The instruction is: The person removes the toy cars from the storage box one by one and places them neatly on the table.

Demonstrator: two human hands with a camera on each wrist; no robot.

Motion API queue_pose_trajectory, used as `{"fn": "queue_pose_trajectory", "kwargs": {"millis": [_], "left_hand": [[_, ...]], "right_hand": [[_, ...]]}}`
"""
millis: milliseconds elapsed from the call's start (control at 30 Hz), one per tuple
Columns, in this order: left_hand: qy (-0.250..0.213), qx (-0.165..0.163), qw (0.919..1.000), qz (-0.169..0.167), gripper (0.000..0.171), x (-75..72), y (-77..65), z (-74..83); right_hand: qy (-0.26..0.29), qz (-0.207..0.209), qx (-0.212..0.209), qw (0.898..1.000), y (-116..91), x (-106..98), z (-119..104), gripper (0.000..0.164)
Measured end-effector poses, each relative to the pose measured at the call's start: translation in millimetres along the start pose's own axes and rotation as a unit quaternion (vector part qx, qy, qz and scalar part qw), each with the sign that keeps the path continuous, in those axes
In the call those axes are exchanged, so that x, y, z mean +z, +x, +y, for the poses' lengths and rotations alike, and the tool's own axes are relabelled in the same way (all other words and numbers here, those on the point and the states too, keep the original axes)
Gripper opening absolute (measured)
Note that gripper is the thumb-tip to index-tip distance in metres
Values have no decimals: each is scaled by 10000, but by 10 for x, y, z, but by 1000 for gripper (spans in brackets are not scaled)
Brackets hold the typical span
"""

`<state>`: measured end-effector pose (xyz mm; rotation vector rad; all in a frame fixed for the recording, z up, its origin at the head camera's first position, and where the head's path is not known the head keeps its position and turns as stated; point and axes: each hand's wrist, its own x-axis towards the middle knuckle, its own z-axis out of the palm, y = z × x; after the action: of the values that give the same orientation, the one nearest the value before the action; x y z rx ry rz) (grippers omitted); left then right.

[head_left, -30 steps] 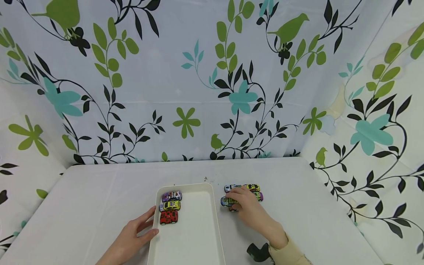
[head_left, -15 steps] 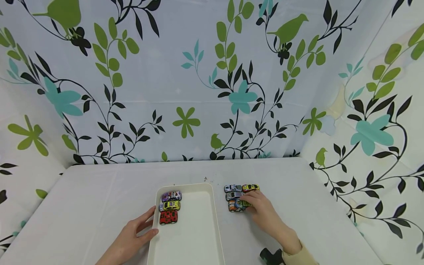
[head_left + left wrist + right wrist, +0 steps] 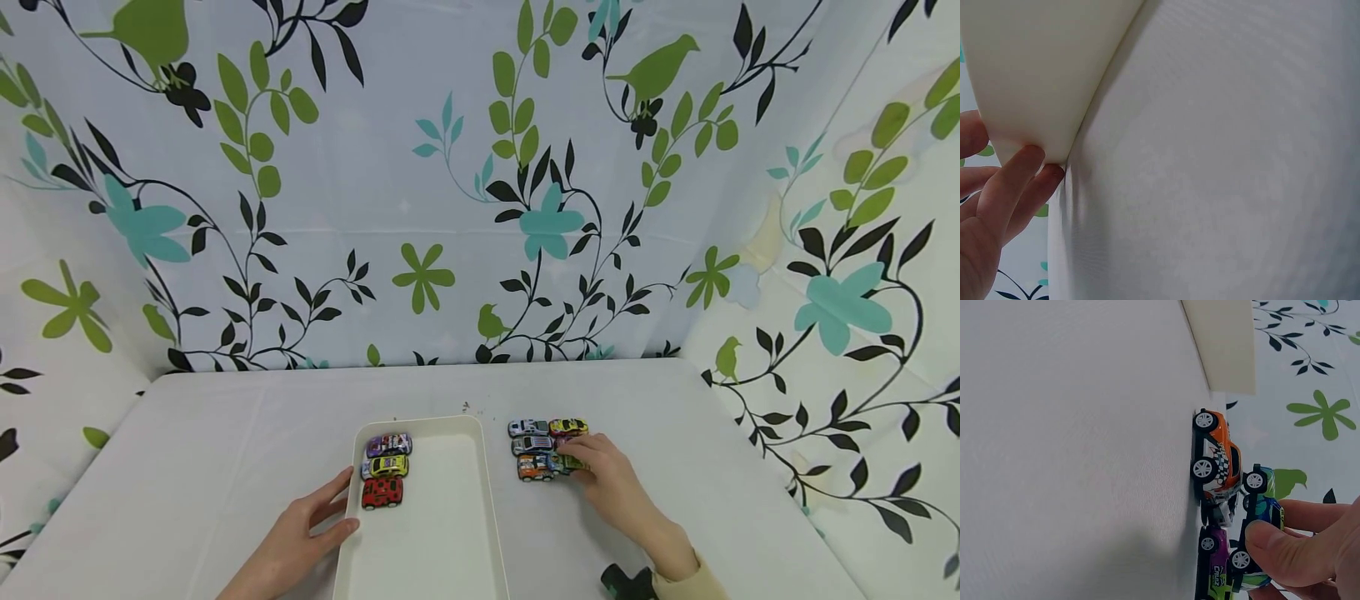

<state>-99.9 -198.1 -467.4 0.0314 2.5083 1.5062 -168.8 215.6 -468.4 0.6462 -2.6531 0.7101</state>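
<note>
My right hand pinches a blue-green toy car between thumb and fingers. In the right wrist view the car is raised beside an orange toy car and a purple-and-green toy car. Also in this cluster are a silver car, a grey car and a yellow car. My left hand rests its fingertips against the left side of a white tray. Inside, along that side, stand a purple car, a yellow car and a red car.
A white table lies beneath everything, bounded by leaf-patterned cloth at the back and sides. Beside my right sleeve sits a black object, cut off by the frame's bottom edge.
My right hand has moved right with the blue-green car, from the cluster's left side to its front right. The orange and grey cars are uncovered. My left hand stays at the tray.
</note>
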Motion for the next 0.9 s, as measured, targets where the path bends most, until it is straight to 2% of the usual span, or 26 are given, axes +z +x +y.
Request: {"fn": "queue_pose_trajectory", "kwargs": {"millis": [267,467,900], "left_hand": [[11,-50,10000,-22,77,-3,3,11],[-40,37,10000,-35,77,-6,-1,4],[-15,-88,10000,12,79,-5,6,4]], "right_hand": [[-145,-17,9,9999,-32,-14,152,41],[-177,-133,116,9997,-61,0,206,40],[-369,36,-370,9986,-92,71,295,40]]}}
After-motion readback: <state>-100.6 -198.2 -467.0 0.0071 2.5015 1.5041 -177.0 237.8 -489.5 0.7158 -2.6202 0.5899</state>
